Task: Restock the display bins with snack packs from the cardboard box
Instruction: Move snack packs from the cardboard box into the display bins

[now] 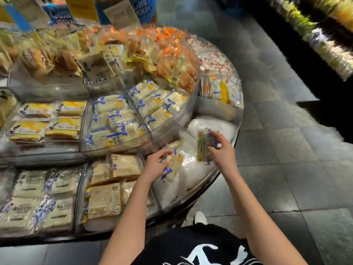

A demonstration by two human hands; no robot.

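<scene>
A round display of clear bins [181,129] holds wrapped snack packs. My left hand [155,165] grips a white pack with blue print [172,165] low in the front-right bin, which is lined with white plastic [193,169]. My right hand [221,150] holds a small stack of yellow and blue packs [204,146] upright above the same bin. No cardboard box is in view.
Neighbouring bins hold white-and-blue packs [114,119], yellow cake packs [47,121] and tan packs [112,182]. Orange snacks [166,44] fill the back bins, with price cards above. Dark tiled floor [286,150] lies to the right, and a shelf [324,35] runs along the far right.
</scene>
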